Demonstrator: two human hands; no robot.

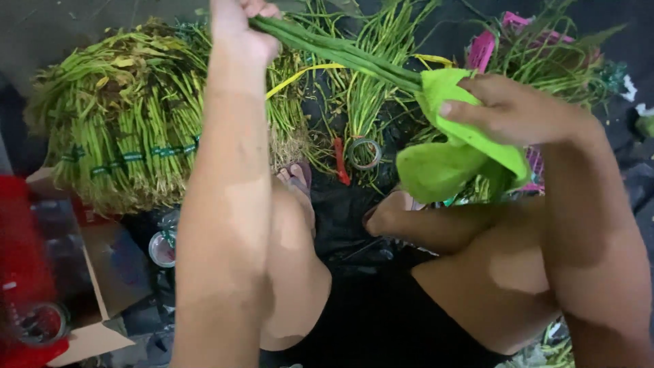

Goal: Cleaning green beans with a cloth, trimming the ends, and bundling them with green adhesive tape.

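My left hand (240, 31) is raised at the top of the view, closed around one end of a small bunch of long green stalks (340, 51). The stalks slant down to the right into a bright green cloth (446, 153). My right hand (507, 109) grips that cloth, wrapped around the stalks' other end. My knees and feet are below, over a black sheet on the ground.
A big stack of tied green stalk bundles (129, 123) lies at the left. Loose stalks, a tape roll (364, 153) and a red tool (340, 162) lie ahead. A pink crate (482, 48) stands at the right. A cardboard box (102, 286) and another tape roll (162, 249) sit at lower left.
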